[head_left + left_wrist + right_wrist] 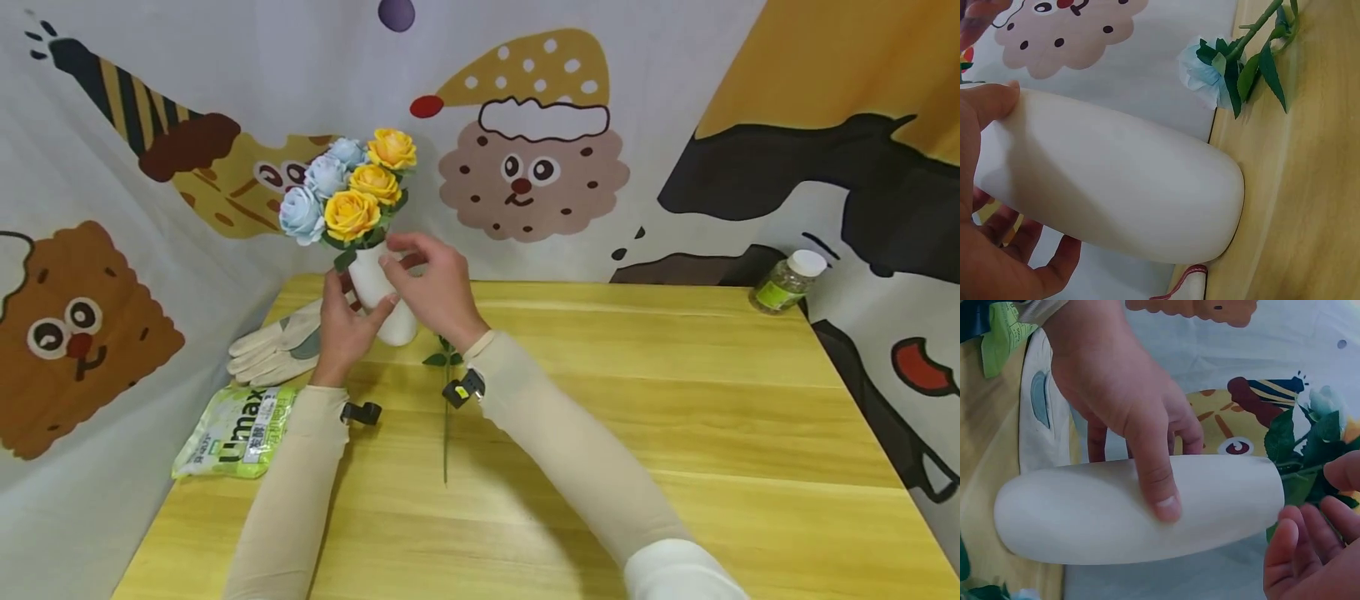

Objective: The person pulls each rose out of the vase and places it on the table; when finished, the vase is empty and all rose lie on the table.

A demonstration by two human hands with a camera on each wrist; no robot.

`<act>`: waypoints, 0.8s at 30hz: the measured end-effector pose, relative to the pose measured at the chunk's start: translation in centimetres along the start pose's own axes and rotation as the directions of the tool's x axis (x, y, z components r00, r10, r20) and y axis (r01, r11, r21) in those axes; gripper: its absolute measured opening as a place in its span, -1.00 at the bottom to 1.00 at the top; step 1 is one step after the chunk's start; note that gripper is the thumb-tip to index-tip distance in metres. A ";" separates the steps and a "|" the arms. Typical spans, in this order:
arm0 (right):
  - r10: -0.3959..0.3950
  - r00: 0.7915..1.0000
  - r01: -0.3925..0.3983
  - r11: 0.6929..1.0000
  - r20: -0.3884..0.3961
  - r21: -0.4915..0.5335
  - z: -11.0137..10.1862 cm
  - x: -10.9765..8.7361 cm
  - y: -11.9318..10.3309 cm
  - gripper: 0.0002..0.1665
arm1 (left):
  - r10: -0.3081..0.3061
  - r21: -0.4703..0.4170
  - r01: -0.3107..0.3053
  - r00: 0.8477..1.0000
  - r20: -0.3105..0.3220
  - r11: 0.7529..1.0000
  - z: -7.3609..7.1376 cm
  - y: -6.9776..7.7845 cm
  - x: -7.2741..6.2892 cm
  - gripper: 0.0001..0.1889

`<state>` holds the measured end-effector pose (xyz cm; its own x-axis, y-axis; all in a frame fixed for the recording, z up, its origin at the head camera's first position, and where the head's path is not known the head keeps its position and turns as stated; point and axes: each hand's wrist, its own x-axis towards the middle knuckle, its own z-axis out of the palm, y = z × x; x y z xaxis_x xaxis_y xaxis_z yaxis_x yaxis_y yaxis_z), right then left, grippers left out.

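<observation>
A white vase (384,292) has its base down at the wooden table. My left hand (348,329) grips it round the side, with the thumb (1159,481) across the front. Light blue roses (318,187) and yellow roses (363,192) stand bunched in its mouth. My right hand (438,279) is at the rim beside the stems, its fingers (1285,540) loosely bent and the thumb apart from them. Another light blue rose (1204,75) lies on the table right of the vase, its stem (446,442) toward me; my right wrist hides its bloom in the head view.
White work gloves (277,346) lie left of the vase, behind a green printed packet (243,433). A clear jar with a white lid (787,282) stands at the table's far right corner. A cartoon-printed cloth (360,75) hangs close behind the table (637,400).
</observation>
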<state>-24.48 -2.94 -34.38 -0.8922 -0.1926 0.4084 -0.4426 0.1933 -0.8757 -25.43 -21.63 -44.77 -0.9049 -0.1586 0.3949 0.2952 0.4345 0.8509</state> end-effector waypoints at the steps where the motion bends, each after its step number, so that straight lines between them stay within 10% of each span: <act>1: -0.003 1.000 0.002 1.000 -0.003 -0.002 0.1 0.2 -0.2 -0.64 | 0.000 -0.001 0.000 1.000 0.002 1.000 0.0 0.1 0.0 -0.10; 24: -0.069 0.996 0.078 0.986 0.064 -0.149 1.9 2.9 -0.2 -0.83 | 0.000 0.011 0.000 1.000 0.013 1.000 0.0 0.0 0.0 -0.11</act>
<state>-26.82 -5.38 -33.48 -0.8522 -0.2663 0.4504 -0.5188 0.3189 -0.7932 -25.40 -21.66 -44.80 -0.9089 -0.1475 0.3902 0.2917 0.4439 0.8473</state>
